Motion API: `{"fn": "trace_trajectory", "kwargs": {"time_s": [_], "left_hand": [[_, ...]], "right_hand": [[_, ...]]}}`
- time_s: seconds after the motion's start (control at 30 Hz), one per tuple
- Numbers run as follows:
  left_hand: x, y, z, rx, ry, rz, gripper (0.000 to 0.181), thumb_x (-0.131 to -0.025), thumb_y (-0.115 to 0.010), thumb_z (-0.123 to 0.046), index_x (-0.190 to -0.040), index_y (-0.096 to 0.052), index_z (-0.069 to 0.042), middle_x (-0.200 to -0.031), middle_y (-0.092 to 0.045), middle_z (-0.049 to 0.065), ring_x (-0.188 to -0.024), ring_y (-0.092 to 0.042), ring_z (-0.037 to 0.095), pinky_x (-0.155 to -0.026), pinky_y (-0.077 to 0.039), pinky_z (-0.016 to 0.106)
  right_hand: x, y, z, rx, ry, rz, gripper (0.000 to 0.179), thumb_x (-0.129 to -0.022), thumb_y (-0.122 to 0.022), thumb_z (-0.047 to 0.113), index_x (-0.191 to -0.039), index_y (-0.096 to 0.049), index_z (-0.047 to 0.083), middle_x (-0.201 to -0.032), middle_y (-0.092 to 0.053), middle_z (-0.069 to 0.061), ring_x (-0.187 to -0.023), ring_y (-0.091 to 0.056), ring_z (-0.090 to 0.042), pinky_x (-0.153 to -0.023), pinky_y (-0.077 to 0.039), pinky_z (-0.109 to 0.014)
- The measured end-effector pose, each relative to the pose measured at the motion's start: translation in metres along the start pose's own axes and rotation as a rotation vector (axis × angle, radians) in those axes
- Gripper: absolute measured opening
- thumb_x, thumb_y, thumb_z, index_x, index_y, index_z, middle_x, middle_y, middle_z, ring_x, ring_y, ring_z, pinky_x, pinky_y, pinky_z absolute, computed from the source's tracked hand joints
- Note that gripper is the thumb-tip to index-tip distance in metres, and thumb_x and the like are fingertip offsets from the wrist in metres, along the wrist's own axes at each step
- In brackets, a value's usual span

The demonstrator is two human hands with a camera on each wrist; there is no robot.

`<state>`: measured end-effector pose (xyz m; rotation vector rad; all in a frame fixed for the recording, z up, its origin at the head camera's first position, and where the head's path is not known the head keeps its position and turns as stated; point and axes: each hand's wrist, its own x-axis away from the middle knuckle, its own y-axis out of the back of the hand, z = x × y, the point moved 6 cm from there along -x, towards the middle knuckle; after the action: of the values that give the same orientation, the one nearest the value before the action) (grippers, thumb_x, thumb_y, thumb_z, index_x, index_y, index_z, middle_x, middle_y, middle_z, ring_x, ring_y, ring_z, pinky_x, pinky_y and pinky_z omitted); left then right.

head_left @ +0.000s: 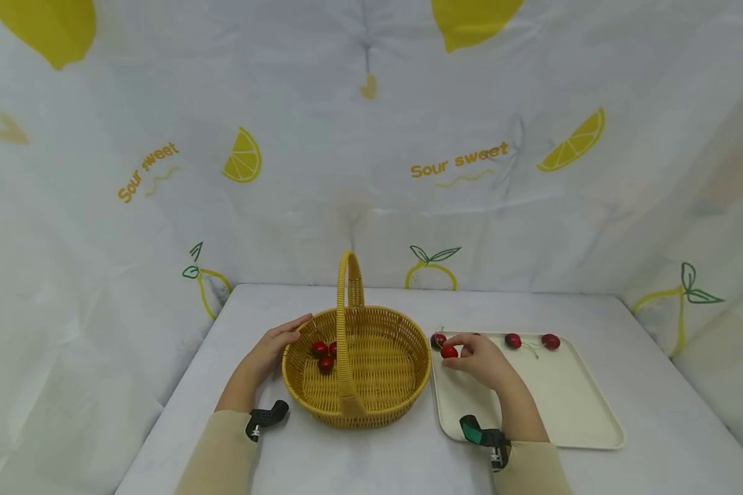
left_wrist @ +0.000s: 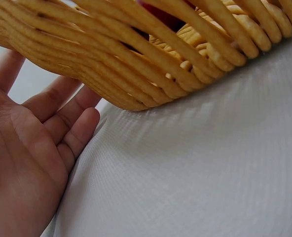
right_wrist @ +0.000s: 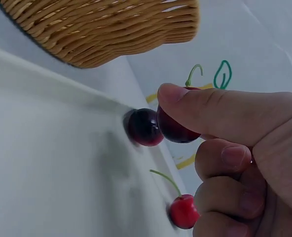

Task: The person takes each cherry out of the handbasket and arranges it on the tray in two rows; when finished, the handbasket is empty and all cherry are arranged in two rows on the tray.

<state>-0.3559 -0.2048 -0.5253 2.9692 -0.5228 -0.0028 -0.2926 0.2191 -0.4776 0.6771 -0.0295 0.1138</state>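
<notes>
A yellow woven basket with a tall arched handle stands on the table. My left hand rests against its left rim; in the left wrist view the fingers lie extended beside the woven wall. Inside the basket's left part are three red cherries. Over the left end of a cream tray, my right hand pinches a dark red cherry with a green stem between thumb and forefinger. Another dark cherry lies close beside it, by the tray's edge.
Two stemmed cherries lie along the tray's far edge, right of my right hand. A red cherry shows beside the curled fingers in the right wrist view. A lemon-print cloth hangs behind the white-covered table.
</notes>
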Motion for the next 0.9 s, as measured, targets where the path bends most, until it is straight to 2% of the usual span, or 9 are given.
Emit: {"fn": "trace_trajectory", "kwargs": {"time_s": [0.13,0.4,0.7,0.9], "left_hand": [[-0.001,0.0,0.003,-0.006,0.014,-0.009,0.053,-0.101,-0.055,-0.022,-0.153,-0.051,-0.015,-0.161,-0.041,0.004,-0.153,-0.025,0.03,-0.123,-0.013,0.056],[-0.001,-0.001,-0.001,-0.005,-0.004,-0.015,0.053,-0.101,-0.055,-0.021,-0.153,-0.051,-0.014,-0.161,-0.04,0.005,-0.154,-0.024,0.029,-0.123,-0.011,0.056],[-0.001,-0.001,0.0,-0.002,-0.006,-0.008,0.054,-0.101,-0.055,-0.022,-0.154,-0.05,-0.013,-0.161,-0.04,0.007,-0.154,-0.023,0.031,-0.123,-0.01,0.058],[-0.001,0.0,0.001,-0.007,0.001,-0.014,0.054,-0.101,-0.055,-0.022,-0.154,-0.05,-0.013,-0.161,-0.04,0.007,-0.154,-0.023,0.031,-0.123,-0.01,0.058]], "right_hand": [[-0.003,-0.013,-0.008,0.049,-0.017,0.027,0.03,-0.083,-0.084,0.015,-0.111,-0.075,0.008,-0.064,-0.044,0.0,-0.06,-0.04,-0.015,-0.056,-0.034,-0.029],[0.0,-0.02,-0.007,0.094,-0.057,0.074,0.034,-0.08,-0.086,0.015,-0.111,-0.074,0.009,-0.078,-0.055,-0.005,-0.074,-0.05,-0.021,-0.065,-0.04,-0.034],[0.004,-0.015,-0.006,0.062,-0.068,0.139,0.036,-0.084,-0.083,0.019,-0.117,-0.072,0.009,-0.085,-0.06,-0.005,-0.075,-0.056,-0.021,-0.064,-0.047,-0.033],[0.009,-0.001,0.004,0.048,-0.008,0.122,0.042,-0.087,-0.081,0.025,-0.123,-0.07,0.007,-0.085,-0.061,-0.005,-0.079,-0.053,-0.022,-0.066,-0.043,-0.035]]}}
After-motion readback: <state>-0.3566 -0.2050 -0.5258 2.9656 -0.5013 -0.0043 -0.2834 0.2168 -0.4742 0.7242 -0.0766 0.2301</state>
